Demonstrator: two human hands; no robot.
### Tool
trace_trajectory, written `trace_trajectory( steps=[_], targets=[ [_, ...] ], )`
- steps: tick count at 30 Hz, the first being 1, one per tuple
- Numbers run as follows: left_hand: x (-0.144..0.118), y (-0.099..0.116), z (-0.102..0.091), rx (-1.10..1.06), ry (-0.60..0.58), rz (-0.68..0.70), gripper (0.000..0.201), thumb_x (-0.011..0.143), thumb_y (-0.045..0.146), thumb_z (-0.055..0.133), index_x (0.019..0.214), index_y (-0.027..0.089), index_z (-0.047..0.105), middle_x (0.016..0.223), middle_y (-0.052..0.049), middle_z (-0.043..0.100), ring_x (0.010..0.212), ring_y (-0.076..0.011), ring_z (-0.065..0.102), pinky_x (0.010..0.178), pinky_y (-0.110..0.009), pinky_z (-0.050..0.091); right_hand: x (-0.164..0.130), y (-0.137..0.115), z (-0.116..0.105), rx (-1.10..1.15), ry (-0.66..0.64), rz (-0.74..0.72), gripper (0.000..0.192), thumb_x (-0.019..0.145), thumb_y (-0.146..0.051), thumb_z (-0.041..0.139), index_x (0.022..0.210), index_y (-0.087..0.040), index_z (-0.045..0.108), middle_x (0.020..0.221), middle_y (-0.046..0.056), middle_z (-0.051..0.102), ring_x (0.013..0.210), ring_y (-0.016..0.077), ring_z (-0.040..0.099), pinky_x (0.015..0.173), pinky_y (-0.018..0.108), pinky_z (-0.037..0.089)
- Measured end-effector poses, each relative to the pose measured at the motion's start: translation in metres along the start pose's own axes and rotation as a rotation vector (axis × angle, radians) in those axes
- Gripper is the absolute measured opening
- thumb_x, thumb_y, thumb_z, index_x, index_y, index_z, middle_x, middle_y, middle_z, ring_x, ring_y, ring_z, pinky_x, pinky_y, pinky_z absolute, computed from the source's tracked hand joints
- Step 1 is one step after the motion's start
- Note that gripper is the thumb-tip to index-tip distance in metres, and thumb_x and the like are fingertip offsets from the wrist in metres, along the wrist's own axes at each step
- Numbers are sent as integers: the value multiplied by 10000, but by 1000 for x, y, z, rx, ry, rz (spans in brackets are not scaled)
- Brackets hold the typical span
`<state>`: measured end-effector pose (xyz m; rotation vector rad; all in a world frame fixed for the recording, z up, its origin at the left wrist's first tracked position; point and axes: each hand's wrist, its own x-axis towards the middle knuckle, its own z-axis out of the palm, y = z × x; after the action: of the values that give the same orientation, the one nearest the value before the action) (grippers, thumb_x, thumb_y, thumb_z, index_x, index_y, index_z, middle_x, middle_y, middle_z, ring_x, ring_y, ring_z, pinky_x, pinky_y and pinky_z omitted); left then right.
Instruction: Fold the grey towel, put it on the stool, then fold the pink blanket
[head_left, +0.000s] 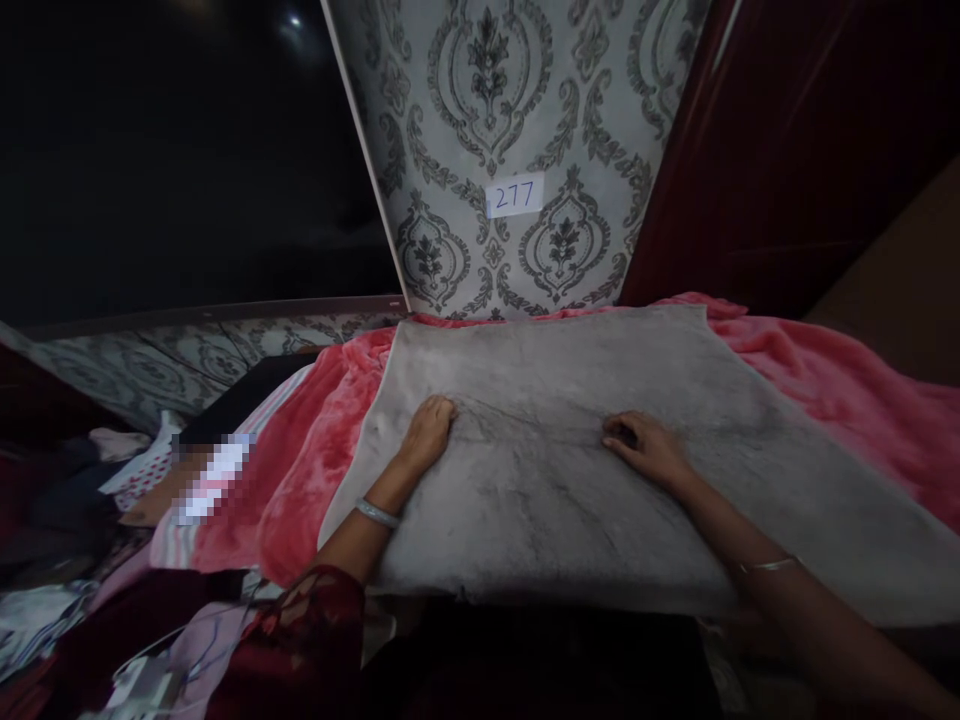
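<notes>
A grey plush cloth [585, 500] lies spread flat over a pink fleece blanket [315, 440]. My left hand [426, 432] rests palm down on the cloth's left part, fingers curled together, a silver bangle on the wrist. My right hand [646, 448] presses flat on the cloth to the right of centre, fingers bent inward. Neither hand holds anything; both lie on the fabric surface.
A wall with grey damask wallpaper [517, 110] rises behind, with a paper label reading 277 [514, 194]. Dark wood furniture [795, 150] stands at the right. A heap of mixed clothes [90, 540] lies at the lower left. A dark window [172, 150] fills the upper left.
</notes>
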<state>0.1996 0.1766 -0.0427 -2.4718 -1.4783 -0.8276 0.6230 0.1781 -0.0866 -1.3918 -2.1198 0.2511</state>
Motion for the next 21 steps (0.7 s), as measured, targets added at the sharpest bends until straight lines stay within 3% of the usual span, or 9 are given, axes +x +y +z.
trace_trajectory(
  steps=[3, 6, 11, 14, 16, 19, 21],
  targets=[
    [3, -2, -2, -14, 18, 35, 201, 959, 129, 392, 811, 225, 489, 844, -49, 571, 831, -201, 527, 799, -347, 459, 0, -3, -4, 21, -8, 28, 353, 862, -467, 583, 1060, -198, 699, 1004, 119, 722, 932, 285, 672, 854, 451, 532],
    [9, -2, -6, -23, 33, 61, 186, 967, 153, 385, 853, 220, 515, 943, -71, 607, 911, -210, 552, 859, -365, 469, 9, -24, -3, 24, 28, -12, 388, 870, -466, 599, 1148, -215, 700, 1091, 127, 710, 1017, 299, 659, 898, 463, 529],
    [17, 0, -16, 12, -14, 101, 217, 974, 179, 352, 884, 217, 546, 943, -64, 623, 918, -214, 560, 888, -378, 463, 51, -104, 27, 101, 0, -270, 489, 861, -438, 701, 1304, -237, 646, 1267, 128, 653, 1180, 309, 588, 1029, 495, 459],
    [18, 1, -24, 22, -25, 159, 235, 986, 172, 340, 867, 216, 538, 885, -56, 611, 864, -209, 552, 854, -365, 456, 74, -149, 51, 114, -18, -318, 571, 824, -439, 769, 1331, -221, 626, 1291, 126, 625, 1179, 298, 563, 1012, 467, 456],
    [17, 4, -26, 43, -40, 189, 244, 997, 168, 334, 864, 215, 533, 886, -58, 609, 860, -209, 550, 844, -362, 450, 81, -166, 65, 95, -10, -313, 423, 857, -365, 748, 1244, -216, 661, 1230, 111, 640, 1138, 280, 566, 972, 443, 458],
    [14, 11, -22, 71, -93, 194, 246, 1010, 172, 336, 875, 215, 538, 886, -57, 605, 870, -214, 551, 856, -368, 448, 79, -174, 80, 48, -4, -306, 93, 936, -207, 614, 1003, -197, 678, 1031, 89, 667, 1010, 248, 580, 889, 403, 453],
    [10, 15, -17, 63, -127, 157, 237, 1009, 173, 351, 881, 217, 545, 870, -49, 601, 871, -214, 556, 860, -368, 452, 75, -170, 87, 22, 15, -309, 98, 950, -170, 554, 922, -195, 645, 955, 89, 658, 948, 246, 572, 849, 392, 447]
  ],
)
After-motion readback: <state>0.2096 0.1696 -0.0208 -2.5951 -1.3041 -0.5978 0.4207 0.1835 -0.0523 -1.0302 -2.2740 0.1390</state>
